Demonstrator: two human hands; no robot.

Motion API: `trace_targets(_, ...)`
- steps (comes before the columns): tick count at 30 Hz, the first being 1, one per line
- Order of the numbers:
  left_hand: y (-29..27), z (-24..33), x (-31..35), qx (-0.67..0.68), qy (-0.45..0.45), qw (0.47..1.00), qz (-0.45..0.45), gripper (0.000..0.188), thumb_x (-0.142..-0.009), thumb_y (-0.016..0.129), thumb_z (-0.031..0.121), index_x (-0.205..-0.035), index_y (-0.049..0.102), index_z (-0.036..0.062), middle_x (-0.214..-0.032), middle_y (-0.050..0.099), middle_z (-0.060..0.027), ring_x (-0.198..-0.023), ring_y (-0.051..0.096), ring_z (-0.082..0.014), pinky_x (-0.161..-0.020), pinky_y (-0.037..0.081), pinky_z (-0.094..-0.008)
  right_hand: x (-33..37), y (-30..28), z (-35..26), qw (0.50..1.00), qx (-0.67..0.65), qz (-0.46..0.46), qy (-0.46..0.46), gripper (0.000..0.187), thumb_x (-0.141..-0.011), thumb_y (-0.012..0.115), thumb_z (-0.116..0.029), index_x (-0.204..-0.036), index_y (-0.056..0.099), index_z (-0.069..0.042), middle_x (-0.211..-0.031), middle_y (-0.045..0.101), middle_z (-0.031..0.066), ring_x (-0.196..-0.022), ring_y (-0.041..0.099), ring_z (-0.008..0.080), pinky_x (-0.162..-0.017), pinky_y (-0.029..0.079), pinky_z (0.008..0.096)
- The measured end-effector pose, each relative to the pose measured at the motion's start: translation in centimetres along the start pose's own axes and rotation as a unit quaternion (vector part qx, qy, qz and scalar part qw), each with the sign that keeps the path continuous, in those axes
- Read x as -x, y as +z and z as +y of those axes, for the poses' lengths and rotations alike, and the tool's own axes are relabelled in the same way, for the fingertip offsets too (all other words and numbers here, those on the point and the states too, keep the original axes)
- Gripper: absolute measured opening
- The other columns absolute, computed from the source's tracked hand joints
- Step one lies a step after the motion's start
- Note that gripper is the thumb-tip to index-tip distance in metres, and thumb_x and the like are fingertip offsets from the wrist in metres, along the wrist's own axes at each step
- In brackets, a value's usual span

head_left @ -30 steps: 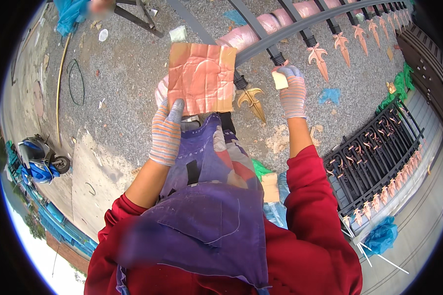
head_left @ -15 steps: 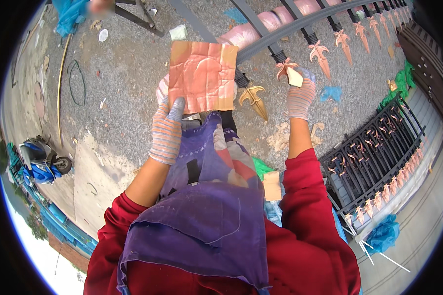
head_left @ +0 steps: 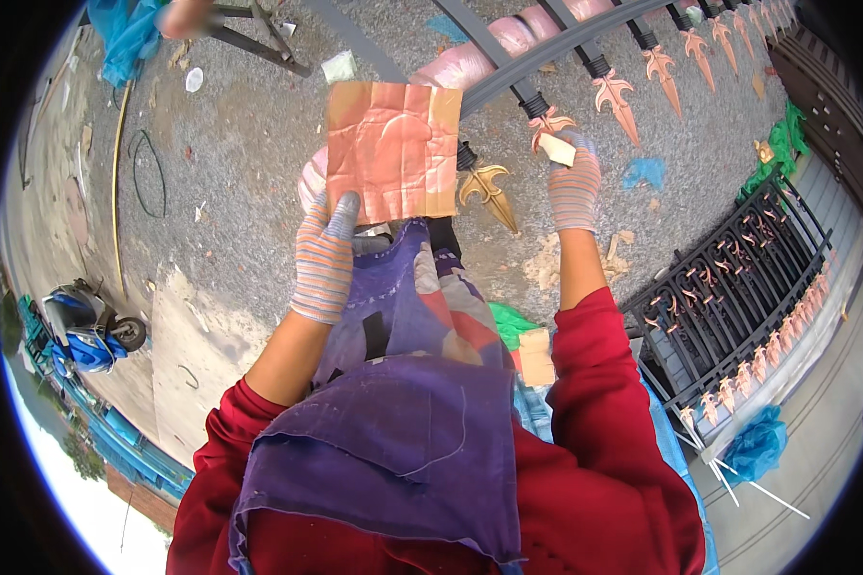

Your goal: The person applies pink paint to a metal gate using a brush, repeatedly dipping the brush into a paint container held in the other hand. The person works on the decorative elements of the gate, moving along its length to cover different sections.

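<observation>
My left hand (head_left: 324,261), in a striped glove, grips the lower left edge of a creased cardboard square (head_left: 393,149) smeared with copper-coloured paint. My right hand (head_left: 575,192), gloved alike, pinches a pale sponge piece (head_left: 557,149) against a spear-shaped finial (head_left: 548,123) on a dark grey metal fence panel (head_left: 585,46). Copper colour covers part of that finial; its tip is hidden behind the sponge and fingers. To its left, a neighbouring finial (head_left: 490,197) is gold. Further right along the rail, several finials (head_left: 615,103) are copper-pink.
A pink-wrapped roll (head_left: 455,67) lies beneath the fence panel. At the right stands another dark fence panel (head_left: 738,278) with copper finials, near a blue plastic bag (head_left: 756,443). A blue scooter (head_left: 84,328) is parked at the left. A blurred hand (head_left: 184,17) shows at the top left.
My right hand and the sponge have shifted slightly left and up, staying at the same finial. The view has shifted a little. My left hand keeps hold of the cardboard.
</observation>
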State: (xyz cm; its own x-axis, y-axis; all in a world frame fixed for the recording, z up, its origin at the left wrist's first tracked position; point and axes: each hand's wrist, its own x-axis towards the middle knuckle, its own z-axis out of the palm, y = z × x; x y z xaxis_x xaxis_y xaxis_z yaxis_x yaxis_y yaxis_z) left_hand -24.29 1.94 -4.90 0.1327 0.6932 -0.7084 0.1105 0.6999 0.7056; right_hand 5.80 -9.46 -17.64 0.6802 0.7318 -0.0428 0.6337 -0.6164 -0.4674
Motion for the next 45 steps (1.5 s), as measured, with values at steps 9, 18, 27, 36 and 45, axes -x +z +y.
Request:
trace_targets(9, 0.6, 0.7, 0.4, 0.008, -0.029, 0.999, -0.015, 0.041, -0.094, 0.058, 0.025, -0.127, 0.05, 0.0018, -0.095, 0.063, -0.0053, -0.068, 0.065, -0.0144, -0.06, 0.054, -0.0255, -0.8, -2.1, 0.6, 0.999, -0.004, 0.037, 0.037, 0.026, -0.076, 0.069, -0.008, -0.102, 0.065, -0.007, -0.096, 0.065, 0.0162, -0.089, 0.063, 0.0361, -0.079, 0.05, 0.0428)
trace_targets(18, 0.0, -0.4, -0.5, 0.0, 0.004, 1.0, 0.002, 0.036, -0.089, 0.064, 0.031, -0.108, 0.053, 0.0025, -0.089, 0.062, -0.0091, -0.061, 0.065, -0.0195, -0.056, 0.056, -0.0295, -2.5, -2.9, 2.1, 0.984, 0.127, -0.091, 0.085, 0.027, -0.079, 0.068, -0.02, -0.103, 0.064, -0.008, -0.093, 0.064, 0.0205, -0.09, 0.062, 0.038, -0.079, 0.05, 0.0444)
trace_targets(27, -0.7, -1.2, -0.9, -0.037, 0.033, 0.999, 0.008, 0.038, -0.088, 0.065, 0.033, -0.106, 0.052, 0.0018, -0.085, 0.061, -0.0087, -0.062, 0.066, -0.0201, -0.056, 0.055, -0.0297, -1.8, -2.5, 2.3, 0.986, 0.119, -0.089, 0.07, 0.033, -0.079, 0.067, -0.017, -0.109, 0.062, -0.005, -0.094, 0.064, 0.0201, -0.093, 0.061, 0.0382, -0.082, 0.049, 0.0437)
trace_targets(36, -0.5, -0.8, -0.9, -0.03, 0.008, 0.999, -0.006, 0.041, -0.088, 0.066, 0.033, -0.108, 0.05, 0.0018, -0.085, 0.06, -0.0087, -0.061, 0.066, -0.0211, -0.056, 0.056, -0.0305, -1.6, -2.2, 1.9, 0.994, 0.104, -0.038, 0.017, 0.029, -0.079, 0.066, -0.018, -0.104, 0.064, -0.004, -0.095, 0.065, 0.0202, -0.091, 0.062, 0.0375, -0.081, 0.049, 0.0441)
trace_targets(45, 0.7, 0.6, 0.1, 0.016, -0.008, 1.0, -0.014, 0.042, -0.088, 0.066, 0.034, -0.11, 0.052, 0.0014, -0.089, 0.062, -0.0101, -0.061, 0.066, -0.022, -0.057, 0.056, -0.0309, 2.4, -3.9, 5.7, 0.982, 0.112, -0.016, 0.148, 0.023, -0.083, 0.066, -0.02, -0.101, 0.065, -0.007, -0.089, 0.066, 0.0192, -0.082, 0.063, 0.0382, -0.075, 0.05, 0.0438)
